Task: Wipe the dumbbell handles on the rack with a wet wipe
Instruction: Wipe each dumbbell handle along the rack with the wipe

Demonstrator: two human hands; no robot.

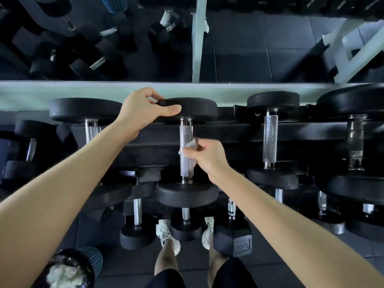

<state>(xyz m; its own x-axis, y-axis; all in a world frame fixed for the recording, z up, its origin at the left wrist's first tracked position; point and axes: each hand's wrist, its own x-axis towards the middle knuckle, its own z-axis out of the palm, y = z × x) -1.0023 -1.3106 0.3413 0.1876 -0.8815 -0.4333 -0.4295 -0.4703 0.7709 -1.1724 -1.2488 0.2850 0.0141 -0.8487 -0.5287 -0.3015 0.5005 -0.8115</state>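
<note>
Head view — right hand (pixel 207 155) presses wet wipe (pixel 190 146) against dumbbell handle (pixel 186 150).

1. Open lanes are running either side of the knurled handle (pixel 186 164), over the black rack rail (pixel 228 129).
2. Rubber heads (pixel 197 110) are blocking both ends of the handle.
3. The left forearm (pixel 83 167) is crossing the left-hand lane.

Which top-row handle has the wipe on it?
The centre knurled handle: the right grip pinches the wet wipe against it, the left grip holds its far head. Neighbouring handles show none.
</note>
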